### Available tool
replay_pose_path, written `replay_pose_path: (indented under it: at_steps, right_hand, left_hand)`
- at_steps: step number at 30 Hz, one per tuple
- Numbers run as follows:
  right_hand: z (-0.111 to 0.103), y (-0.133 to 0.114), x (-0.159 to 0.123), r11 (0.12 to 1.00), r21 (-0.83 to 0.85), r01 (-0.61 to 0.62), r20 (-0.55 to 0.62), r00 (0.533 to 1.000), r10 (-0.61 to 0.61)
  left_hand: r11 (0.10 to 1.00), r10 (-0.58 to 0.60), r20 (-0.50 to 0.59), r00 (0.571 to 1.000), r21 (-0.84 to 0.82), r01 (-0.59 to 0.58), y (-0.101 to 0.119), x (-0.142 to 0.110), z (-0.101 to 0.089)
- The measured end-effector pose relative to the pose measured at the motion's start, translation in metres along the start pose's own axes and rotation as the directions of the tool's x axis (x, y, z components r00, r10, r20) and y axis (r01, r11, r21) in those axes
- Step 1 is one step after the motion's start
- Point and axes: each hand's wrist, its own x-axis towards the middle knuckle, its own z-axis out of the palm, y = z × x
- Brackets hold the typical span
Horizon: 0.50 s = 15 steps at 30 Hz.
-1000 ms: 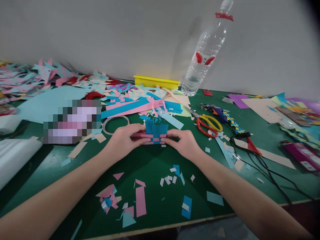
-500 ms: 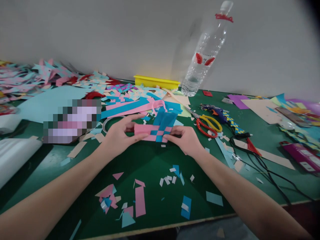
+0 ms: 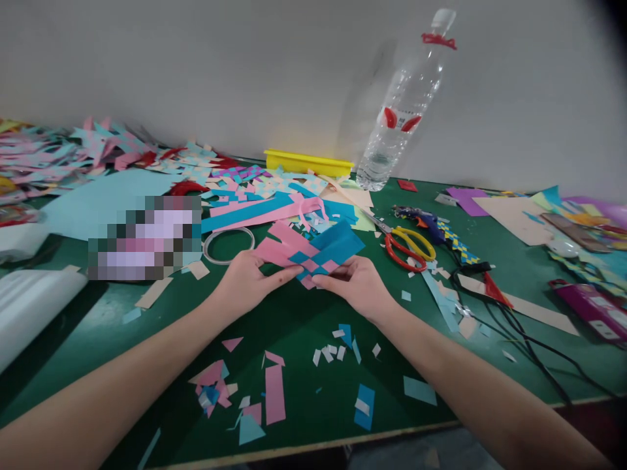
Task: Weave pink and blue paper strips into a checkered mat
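Back from the desk's front edge (image 3: 294, 449), left hand (image 3: 245, 281) and right hand (image 3: 366, 287) pinch the weave (image 3: 312, 262); a slack pinch could let strips (image 3: 343, 243) slide apart.

Two bare forearms reach in from the lower corners of the view, angling inward and away from the body, with the wrists close to straight and the skin uncovered. The left hand (image 3: 246, 279) and the right hand (image 3: 361, 283) face each other just apart near the middle, thumbs toward the body and pointing inward. Fingers on both hands are bent behind the thumbs in a pinch, partly hidden from the camera.
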Motion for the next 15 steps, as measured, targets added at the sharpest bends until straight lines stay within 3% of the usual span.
replay_pose_path:
  at_steps: [7,10,15]
  right_hand:
    - [-0.018,0.003,0.011,0.988,-0.051,0.147,-0.112,0.982,-0.152]
    - [-0.021,0.005,0.013,0.986,-0.083,0.147,-0.177,0.971,-0.160]
    - [-0.021,0.007,0.012,0.982,-0.124,0.142,-0.179,0.970,-0.163]
  left_hand:
    - [0.986,0.128,-0.017,0.992,0.113,-0.125,-0.003,0.003,-0.008]
    - [0.979,0.157,-0.032,0.987,0.136,-0.151,-0.004,0.004,-0.008]
    - [0.983,0.142,-0.018,0.990,0.116,-0.139,-0.006,0.006,-0.007]
